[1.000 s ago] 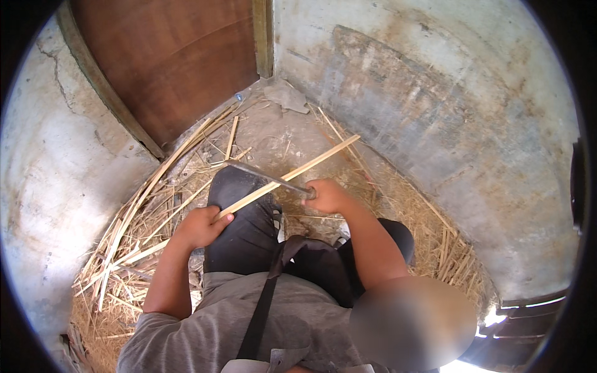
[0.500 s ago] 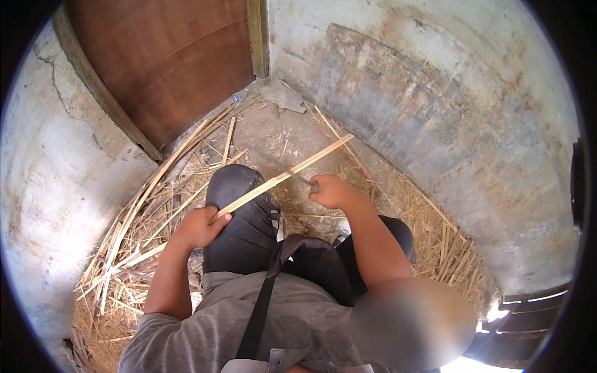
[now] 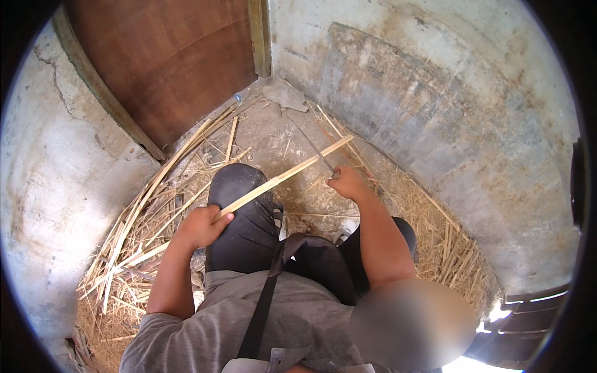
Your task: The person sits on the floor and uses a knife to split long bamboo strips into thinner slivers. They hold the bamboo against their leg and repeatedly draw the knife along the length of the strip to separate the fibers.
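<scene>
Wall [image 3: 435,112], right side: pale plaster, stained and patched grey. Door [image 3: 171,68], upper left: brown panel in a weathered frame. Seated person: grey shirt [image 3: 224,317], dark trousers [image 3: 239,239], black strap [image 3: 260,314] running down the front of the shirt. Loose strips [image 3: 147,193], many, pale, heaped along the left side of the floor; straw-like litter [image 3: 451,258] lies along the right.

Pale strip [image 3: 270,184], one, long and narrow: slants across the left leg, its far end up and to the right, over the floor. Bladed tool [image 3: 311,144], one, thin and dark: crosses the strip near its far end; contact between the two, cannot tell. Left hand [image 3: 200,227]: closed on the strip's near end, thumb on top, beside the left thigh. Right hand [image 3: 348,184]: fist wrapped around the tool's handle, just beyond the strip. Flat grey piece [image 3: 286,97], one: on the floor near the corner. Small bluish object [image 3: 238,97], one: by the door's foot.
</scene>
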`<act>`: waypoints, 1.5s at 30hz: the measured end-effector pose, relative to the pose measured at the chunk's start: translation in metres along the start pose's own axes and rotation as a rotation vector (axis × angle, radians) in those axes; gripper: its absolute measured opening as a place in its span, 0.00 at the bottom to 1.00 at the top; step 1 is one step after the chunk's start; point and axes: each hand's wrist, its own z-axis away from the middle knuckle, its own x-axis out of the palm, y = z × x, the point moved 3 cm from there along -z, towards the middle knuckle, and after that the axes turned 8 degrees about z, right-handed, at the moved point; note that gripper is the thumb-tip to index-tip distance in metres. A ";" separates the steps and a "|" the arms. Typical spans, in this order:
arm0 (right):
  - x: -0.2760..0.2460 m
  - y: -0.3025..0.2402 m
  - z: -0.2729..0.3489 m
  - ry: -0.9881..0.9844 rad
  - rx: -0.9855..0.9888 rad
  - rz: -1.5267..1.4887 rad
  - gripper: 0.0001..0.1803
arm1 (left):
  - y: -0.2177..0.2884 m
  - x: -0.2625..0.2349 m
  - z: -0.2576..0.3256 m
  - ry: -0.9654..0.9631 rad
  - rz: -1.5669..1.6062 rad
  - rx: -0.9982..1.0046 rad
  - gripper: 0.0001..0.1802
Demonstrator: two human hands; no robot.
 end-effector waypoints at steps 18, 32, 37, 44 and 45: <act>0.001 -0.047 0.018 -0.109 -0.292 0.053 0.29 | 0.000 0.000 0.000 0.011 0.003 -0.002 0.31; -0.002 -0.037 0.019 -0.038 -0.240 -0.013 0.29 | 0.001 0.000 0.000 0.022 -0.006 0.009 0.32; 0.003 -0.050 0.022 -0.070 -0.326 0.006 0.28 | 0.000 0.000 0.001 0.016 0.011 -0.012 0.33; 0.001 -0.049 0.020 -0.063 -0.314 0.014 0.25 | 0.003 0.000 0.002 0.030 0.001 0.005 0.32; 0.001 -0.049 0.021 -0.055 -0.311 0.020 0.25 | 0.003 0.000 0.002 0.027 0.001 0.004 0.32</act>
